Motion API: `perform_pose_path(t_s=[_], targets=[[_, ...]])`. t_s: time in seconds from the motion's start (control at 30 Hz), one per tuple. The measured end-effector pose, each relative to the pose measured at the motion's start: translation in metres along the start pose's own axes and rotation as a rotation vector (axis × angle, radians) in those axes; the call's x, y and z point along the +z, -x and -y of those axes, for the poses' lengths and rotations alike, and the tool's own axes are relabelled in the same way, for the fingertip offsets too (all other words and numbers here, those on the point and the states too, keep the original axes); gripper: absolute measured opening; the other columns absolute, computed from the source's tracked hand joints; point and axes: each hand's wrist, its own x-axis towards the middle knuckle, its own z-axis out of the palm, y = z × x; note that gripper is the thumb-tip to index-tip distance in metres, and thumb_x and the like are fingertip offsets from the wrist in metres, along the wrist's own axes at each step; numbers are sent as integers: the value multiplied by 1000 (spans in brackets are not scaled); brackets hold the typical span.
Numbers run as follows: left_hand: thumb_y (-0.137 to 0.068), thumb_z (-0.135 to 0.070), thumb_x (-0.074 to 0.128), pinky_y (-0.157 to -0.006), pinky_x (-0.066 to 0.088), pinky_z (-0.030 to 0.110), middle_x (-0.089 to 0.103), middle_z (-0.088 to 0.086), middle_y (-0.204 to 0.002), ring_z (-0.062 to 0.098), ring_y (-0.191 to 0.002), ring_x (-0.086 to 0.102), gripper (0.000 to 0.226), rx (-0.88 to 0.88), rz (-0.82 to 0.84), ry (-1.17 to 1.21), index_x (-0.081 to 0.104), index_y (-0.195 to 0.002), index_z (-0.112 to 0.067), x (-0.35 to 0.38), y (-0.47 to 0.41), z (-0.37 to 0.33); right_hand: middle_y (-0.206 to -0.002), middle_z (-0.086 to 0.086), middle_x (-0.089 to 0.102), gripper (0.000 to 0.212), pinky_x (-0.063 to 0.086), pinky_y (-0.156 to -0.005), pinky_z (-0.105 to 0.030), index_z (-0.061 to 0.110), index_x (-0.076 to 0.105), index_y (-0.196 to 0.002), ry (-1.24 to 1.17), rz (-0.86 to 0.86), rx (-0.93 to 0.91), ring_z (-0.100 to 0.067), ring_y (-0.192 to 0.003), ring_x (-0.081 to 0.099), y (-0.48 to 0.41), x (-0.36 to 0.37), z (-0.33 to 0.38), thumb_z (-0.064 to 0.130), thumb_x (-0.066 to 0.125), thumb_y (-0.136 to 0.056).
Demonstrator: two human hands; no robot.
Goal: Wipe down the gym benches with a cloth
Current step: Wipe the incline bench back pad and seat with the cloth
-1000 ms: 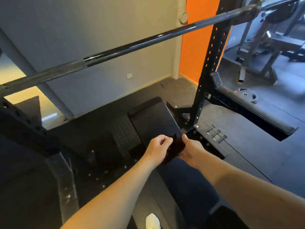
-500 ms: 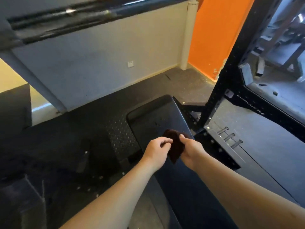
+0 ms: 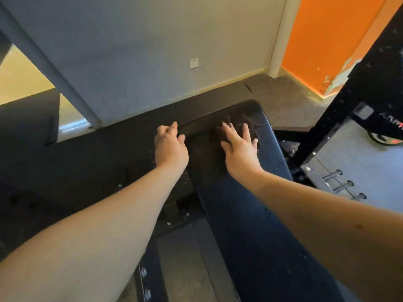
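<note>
right hand [image 3: 239, 149], fingers spread, presses the dark cloth [image 3: 236, 118] flat at the far end of the bench [image 3: 250, 214], left hand [image 3: 170, 147] loosely curled and empty beside it; uneven pressure could bunch the cloth and skip patches.

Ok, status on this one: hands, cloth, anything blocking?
Right hand flat, fingers spread, pressing cloth on far end of bench. Left hand loosely curled at its left edge. No obstruction seen.

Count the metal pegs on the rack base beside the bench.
3, in a row right of the bench: farthest peg, middle peg, nearest peg. The right forearm may hide others.
</note>
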Motion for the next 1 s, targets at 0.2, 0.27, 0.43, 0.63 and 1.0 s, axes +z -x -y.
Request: perform_pose_path(t_s=[0.2,0.27,0.43,0.63,1.0], targets=[[-99,-17,66,-85,41,19,47,5,-137,18,-113,59,46,12,-14,7,56,-143,-15,-3,-15,6,-169,-3,-19,56,-11,-119,-67,41,9,-160,448,-67,-110,-37,-149,-32,-3,36,-7,47,27,-108],[-97,-15,68,-85,42,20,48,5,-137,22,-115,61,44,12,-25,30,58,-140,-15,-1,-17,7,-169,-5,-16,55,-11,-120,-66,38,12,-160,449,-104,-133,-37,-150,-29,-22,36,5,45,30,-108],[-97,-11,66,-86,42,23,51,4,-131,17,-110,57,38,36,-40,78,64,-135,-15,0,-19,15,-170,-8,6,62,-11,-123,-52,22,31,-159,424,-99,-428,-33,-155,-14,-33,64,38,21,54,-102],[-94,-12,72,-93,50,29,54,4,-129,19,-111,59,40,17,-28,122,65,-133,-15,-1,-22,15,-168,-8,18,57,-1,-125,-47,18,39,-155,458,-83,-516,-29,-157,1,-68,7,-7,14,54,-101],[-97,-14,67,-85,43,23,50,0,-131,17,-112,59,40,36,-28,76,61,-136,-18,-1,-20,18,-169,-10,7,61,-14,-121,-48,15,32,-158,470,-92,-423,-32,-155,-12,-30,55,39,16,53,-100]])
